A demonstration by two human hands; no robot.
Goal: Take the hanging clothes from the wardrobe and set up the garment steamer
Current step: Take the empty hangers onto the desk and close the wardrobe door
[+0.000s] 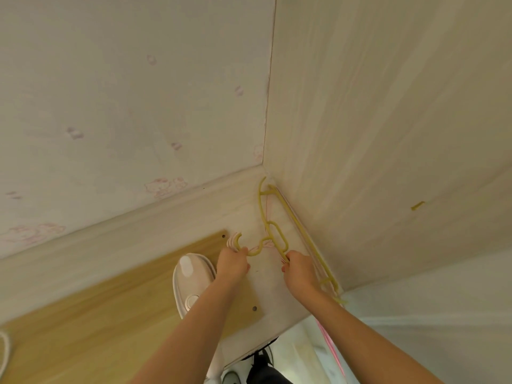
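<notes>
This is a room in a home, most likely a bedroom. Pale wallpaper (124,106) printed with faint pink cartoon cats (163,187) and bows meets a pale wood-grain panel (388,106) in a corner. A plastic yellow hanger (277,236) and pink hangers (232,241) sit there. A white and pink steamer head (191,281) shows in front of a light wooden board (83,314), with white cloth (429,328) at the lower right.

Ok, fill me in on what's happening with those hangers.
A person holds a bunch of plastic hangers in both hands. The left hand grips them near the hooks; the right hand grips the yellow hanger in front, with pink hangers behind it. No clothes show on them. A white garment steamer sits beside the left hand.
</notes>
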